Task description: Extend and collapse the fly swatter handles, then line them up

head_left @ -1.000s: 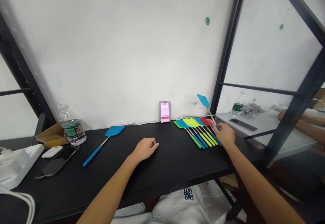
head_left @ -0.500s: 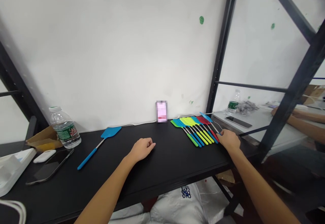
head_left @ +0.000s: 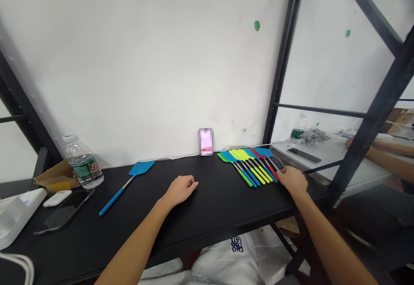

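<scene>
At the right end of a row of fly swatters, my right hand (head_left: 293, 180) is closed on the handle of a blue fly swatter (head_left: 264, 151). Its flat head lies beside a red fly swatter (head_left: 273, 173), and my fingers hide most of its grip. The row continues leftward with blue and yellow swatters (head_left: 257, 175) to a green one (head_left: 246, 178), handles toward me. My left hand (head_left: 181, 189) rests on the black tabletop, fingers curled in, with nothing visible in them. Apart from the row, another blue fly swatter (head_left: 113, 202) lies to the left.
A phone (head_left: 206, 142) leans against the wall at the back. On the left are a water bottle (head_left: 83, 164), a cardboard box (head_left: 58, 177), a white case (head_left: 57, 198) and a dark phone (head_left: 64, 214). Beyond the black frame (head_left: 371, 112), another person's arms rest at a white table.
The blue swatter's head in my right hand has come down from tilted up to lying flat beside the red one. My left hand has stayed still.
</scene>
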`<state>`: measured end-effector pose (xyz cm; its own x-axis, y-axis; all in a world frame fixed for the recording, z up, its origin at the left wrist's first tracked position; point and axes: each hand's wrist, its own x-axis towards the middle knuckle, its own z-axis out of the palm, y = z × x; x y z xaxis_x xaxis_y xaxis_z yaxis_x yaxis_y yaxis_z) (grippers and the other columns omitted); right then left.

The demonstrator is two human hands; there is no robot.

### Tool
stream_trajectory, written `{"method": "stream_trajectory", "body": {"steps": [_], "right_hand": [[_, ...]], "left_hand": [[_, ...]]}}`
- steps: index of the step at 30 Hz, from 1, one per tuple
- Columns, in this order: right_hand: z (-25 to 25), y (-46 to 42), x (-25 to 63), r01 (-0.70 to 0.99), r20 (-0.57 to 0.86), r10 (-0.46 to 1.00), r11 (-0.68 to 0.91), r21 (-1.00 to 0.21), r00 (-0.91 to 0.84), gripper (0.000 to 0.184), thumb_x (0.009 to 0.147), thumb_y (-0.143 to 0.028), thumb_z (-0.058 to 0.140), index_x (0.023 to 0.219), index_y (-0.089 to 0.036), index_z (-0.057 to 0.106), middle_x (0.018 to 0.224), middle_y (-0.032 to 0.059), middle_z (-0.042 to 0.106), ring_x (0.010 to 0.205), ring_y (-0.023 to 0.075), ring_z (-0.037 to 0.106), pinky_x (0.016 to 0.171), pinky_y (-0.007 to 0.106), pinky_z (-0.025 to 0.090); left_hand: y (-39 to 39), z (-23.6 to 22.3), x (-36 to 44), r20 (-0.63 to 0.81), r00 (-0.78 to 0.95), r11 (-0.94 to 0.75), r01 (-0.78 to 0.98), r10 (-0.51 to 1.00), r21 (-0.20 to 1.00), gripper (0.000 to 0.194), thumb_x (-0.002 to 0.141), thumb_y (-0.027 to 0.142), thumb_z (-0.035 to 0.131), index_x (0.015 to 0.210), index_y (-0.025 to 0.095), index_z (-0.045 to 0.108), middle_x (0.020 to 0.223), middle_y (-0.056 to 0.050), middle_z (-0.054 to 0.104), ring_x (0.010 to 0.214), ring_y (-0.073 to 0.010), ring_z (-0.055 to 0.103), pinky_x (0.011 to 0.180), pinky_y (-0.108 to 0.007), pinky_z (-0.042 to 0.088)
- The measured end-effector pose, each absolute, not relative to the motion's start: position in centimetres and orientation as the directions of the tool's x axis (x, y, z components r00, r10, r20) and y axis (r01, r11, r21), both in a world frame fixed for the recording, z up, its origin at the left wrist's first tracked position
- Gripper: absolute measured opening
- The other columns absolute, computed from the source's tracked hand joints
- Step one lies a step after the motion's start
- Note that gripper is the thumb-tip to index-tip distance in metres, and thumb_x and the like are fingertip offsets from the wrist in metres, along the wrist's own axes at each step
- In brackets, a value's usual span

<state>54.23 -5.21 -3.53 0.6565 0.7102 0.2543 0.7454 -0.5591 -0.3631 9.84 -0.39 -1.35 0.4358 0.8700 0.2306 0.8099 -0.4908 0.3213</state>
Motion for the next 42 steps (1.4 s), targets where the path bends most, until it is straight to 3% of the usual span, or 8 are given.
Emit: {"method": "stream_trajectory", "body": {"steps": [4, 8, 13, 16, 19, 25, 33, 42], "right_hand": [[-3.5, -5.4, 53.8, 0.754, 0.372, 0.657, -0.541, -0.373, 0.655, 0.029, 0.083, -0.038, 0.046, 0.074, -0.018, 0.065, 0.08, 0.0126, 0.064, 0.074, 0.0258, 0.062, 0.061, 0.032, 0.041], [-3.7, -5.6, 53.3, 0.808, 0.649, 0.497, -0.47, -0.356, 0.576, 0.026, 0.084, -0.032, 0.046, 0.068, -0.017, 0.059, 0.075, 0.0092, 0.06, 0.065, 0.0195, 0.055, 0.057, 0.028, 0.032], [-3.4, -5.3, 51.5, 0.988, 0.925, 0.362, -0.14, -0.066, 0.113, 0.027, 0.083, -0.026, 0.049, 0.058, -0.018, 0.047, 0.06, 0.004, 0.05, 0.062, 0.0166, 0.047, 0.063, 0.03, 0.03], [-2.8, -4.4, 47.1, 0.989, 0.923, 0.362, 0.112, 0.099, -0.134, 0.027, 0.083, -0.023, 0.052, 0.057, -0.019, 0.045, 0.058, 0.0022, 0.047, 0.065, 0.0166, 0.047, 0.073, 0.033, 0.031], [-2.5, -3.2, 39.7, 0.936, 0.881, 0.396, 0.328, 0.126, -0.257, 0.023, 0.085, -0.021, 0.051, 0.062, -0.018, 0.049, 0.063, 0.0027, 0.05, 0.069, 0.0167, 0.047, 0.077, 0.033, 0.032], [-3.5, -0.8, 24.5, 0.778, 0.729, 0.477, 0.617, 0.12, -0.491, 0.02, 0.085, -0.021, 0.049, 0.066, -0.017, 0.054, 0.069, 0.0041, 0.054, 0.072, 0.0162, 0.049, 0.078, 0.033, 0.03], [-3.5, 1.2, 19.8, 0.805, 0.618, 0.72, 0.548, -0.228, -0.315, 0.022, 0.087, -0.022, 0.047, 0.066, -0.017, 0.055, 0.074, 0.0041, 0.057, 0.067, 0.0148, 0.05, 0.07, 0.029, 0.03], [-2.4, 3.2, 25.1, 0.634, 0.509, 0.86, 0.408, -0.657, -0.026, 0.037, 0.087, -0.041, 0.047, 0.058, -0.02, 0.053, 0.057, 0.0005, 0.054, 0.056, 0.0138, 0.047, 0.056, 0.026, 0.029]], "left_hand": [[-0.5, -1.4, 10.0, 0.241, 0.446, -0.504, 0.803, 0.862, 0.317, 0.035, 0.09, 0.046, 0.041, 0.07, 0.02, 0.052, 0.068, 0.0, 0.06, 0.065, -0.0142, 0.054, 0.056, -0.024, 0.029], [0.1, -0.9, 8.6, 0.339, 0.31, -0.4, 0.884, 0.888, 0.24, 0.03, 0.092, 0.041, 0.037, 0.076, 0.022, 0.053, 0.074, 0.0, 0.062, 0.069, -0.0153, 0.055, 0.058, -0.025, 0.03], [1.1, 0.1, 1.4, 0.635, -0.012, 0.005, 1.0, 0.773, 0.013, 0.027, 0.09, 0.033, 0.035, 0.096, 0.017, 0.055, 0.095, -0.011, 0.061, 0.094, -0.0254, 0.055, 0.075, -0.033, 0.037], [1.3, -0.5, -3.8, 0.674, -0.177, 0.237, 0.971, 0.717, 0.002, 0.038, 0.089, 0.039, 0.035, 0.105, 0.011, 0.055, 0.102, -0.017, 0.057, 0.101, -0.0322, 0.051, 0.081, -0.04, 0.037], [1.7, -1.7, -6.9, 0.56, -0.392, 0.421, 0.903, 0.73, 0.084, 0.05, 0.083, 0.049, 0.041, 0.106, 0.007, 0.056, 0.107, -0.021, 0.055, 0.102, -0.0364, 0.051, 0.083, -0.046, 0.037], [2.4, -2.0, -7.2, 0.275, -0.429, 0.404, 0.903, 0.86, 0.145, 0.04, 0.082, 0.038, 0.044, 0.105, 0.01, 0.061, 0.113, -0.021, 0.057, 0.109, -0.0373, 0.05, 0.082, -0.044, 0.041], [1.0, -1.4, -3.5, 0.241, -0.193, 0.168, 0.978, 0.951, 0.121, 0.032, 0.086, 0.031, 0.041, 0.095, 0.01, 0.064, 0.106, -0.021, 0.063, 0.103, -0.0332, 0.057, 0.083, -0.04, 0.044], [1.1, -1.1, -1.8, 0.304, -0.228, 0.102, 0.92, 0.925, 0.378, 0.029, 0.093, 0.033, 0.034, 0.097, 0.014, 0.055, 0.09, -0.014, 0.067, 0.085, -0.026, 0.065, 0.07, -0.032, 0.044]]}}
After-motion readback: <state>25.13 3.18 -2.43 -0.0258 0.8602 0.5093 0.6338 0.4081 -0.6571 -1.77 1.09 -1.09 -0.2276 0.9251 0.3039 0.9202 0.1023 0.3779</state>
